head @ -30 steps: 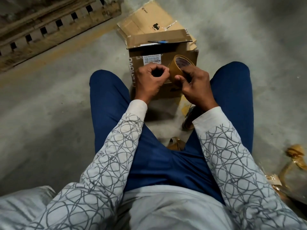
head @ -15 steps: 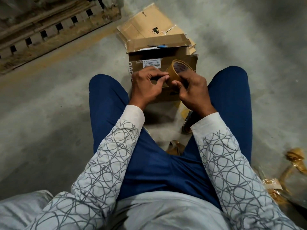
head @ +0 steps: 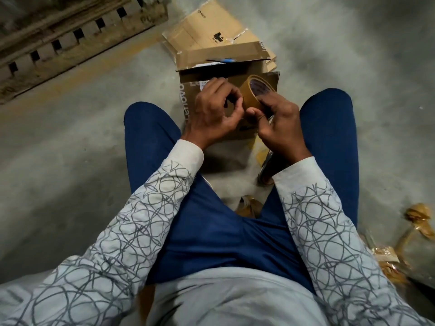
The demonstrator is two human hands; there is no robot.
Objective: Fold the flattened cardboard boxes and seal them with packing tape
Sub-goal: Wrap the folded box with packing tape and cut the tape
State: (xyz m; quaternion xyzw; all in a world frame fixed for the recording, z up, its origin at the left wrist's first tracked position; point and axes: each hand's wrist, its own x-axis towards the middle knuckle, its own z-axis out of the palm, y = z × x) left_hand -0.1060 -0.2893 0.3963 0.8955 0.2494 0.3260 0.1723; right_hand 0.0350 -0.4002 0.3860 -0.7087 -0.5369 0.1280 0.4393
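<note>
A wooden pallet lies far left; the left hand, fingers curled, pinches the side of the tape roll; the right hand grips that roll above the half-folded cardboard box between the knees; the roll is probably light, stiff and tacky, best held by its rim.

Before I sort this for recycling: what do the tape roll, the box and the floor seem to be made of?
The tape roll looks like glossy tan plastic film, by its sheen; its core is unclear. The box is matte brown cardboard: creased flaps, printed lettering. The floor seems bare grey concrete, dull and mottled.
</note>
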